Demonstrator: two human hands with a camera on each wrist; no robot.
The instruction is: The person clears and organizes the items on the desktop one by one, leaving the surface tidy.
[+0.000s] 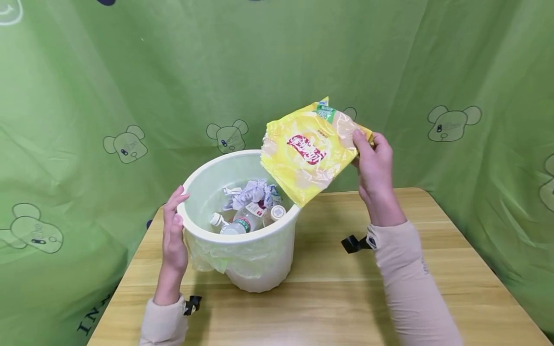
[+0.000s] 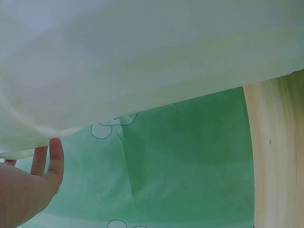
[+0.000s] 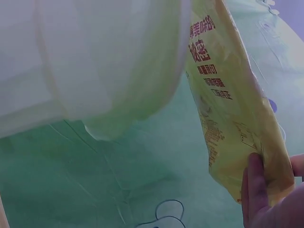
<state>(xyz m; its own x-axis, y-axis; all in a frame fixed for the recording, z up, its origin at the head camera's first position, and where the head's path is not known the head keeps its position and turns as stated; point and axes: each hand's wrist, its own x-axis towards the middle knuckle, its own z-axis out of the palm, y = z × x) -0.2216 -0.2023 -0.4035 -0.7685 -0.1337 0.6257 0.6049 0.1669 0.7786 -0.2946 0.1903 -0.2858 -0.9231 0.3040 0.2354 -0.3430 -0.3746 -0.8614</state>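
Observation:
A white trash bin (image 1: pixel 264 269) with a clear plastic liner stands on the table. My left hand (image 1: pixel 175 235) rests against the left side of its rim, fingers fairly straight; the left wrist view shows the fingertips (image 2: pixel 56 147) at the rim's edge. With thumb and fingers, my right hand (image 1: pixel 377 168) pinches the right corner of a yellow snack bag (image 1: pixel 303 149). That bag is flat and crumpled, and it overlaps the bin's right rim in the head view. Printed red characters show on its side in the right wrist view, with the fingers (image 3: pixel 256 185) behind its lower end.
Inside the bin lie crumpled paper (image 1: pixel 255 192), a clear plastic bottle (image 1: pixel 242 224) and another capped bottle (image 1: pixel 278 213). The wooden table (image 1: pixel 346 298) carries the bin. A green curtain (image 1: pixel 346 57) with bear drawings hangs behind and at both sides.

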